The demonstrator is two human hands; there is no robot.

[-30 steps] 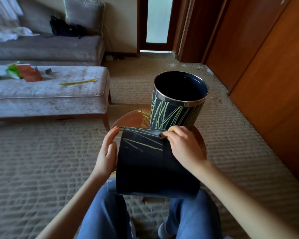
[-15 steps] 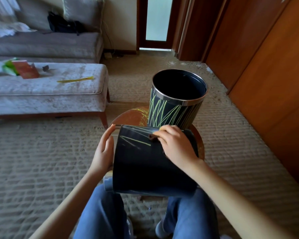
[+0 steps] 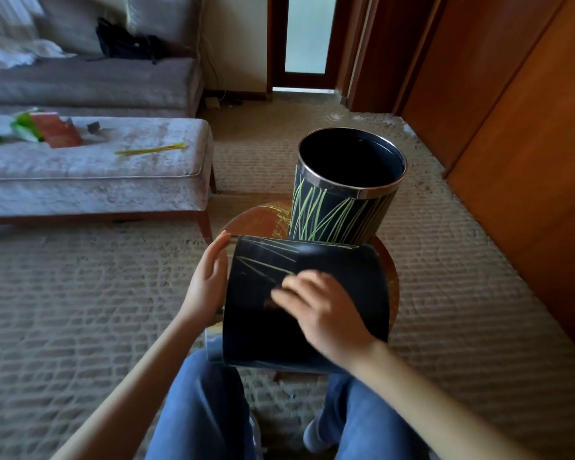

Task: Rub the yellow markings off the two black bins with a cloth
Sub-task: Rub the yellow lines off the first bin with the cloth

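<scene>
Sliding back from the far edge, the right hand (image 3: pixel 319 313) rubs the black cylindrical bin lying sideways (image 3: pixel 349 287) across the lap (image 3: pixel 206 400); blur hides whether its fingers pinch a cloth. Straight-fingered, the left hand (image 3: pixel 210 280) braces its end against rolling. Behind stands the yellow-streaked upright black bin (image 3: pixel 339 210).

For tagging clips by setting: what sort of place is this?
Probably a home living room: a grey sofa against the far wall, a padded bench in front of it, and carpet across the floor.
</scene>
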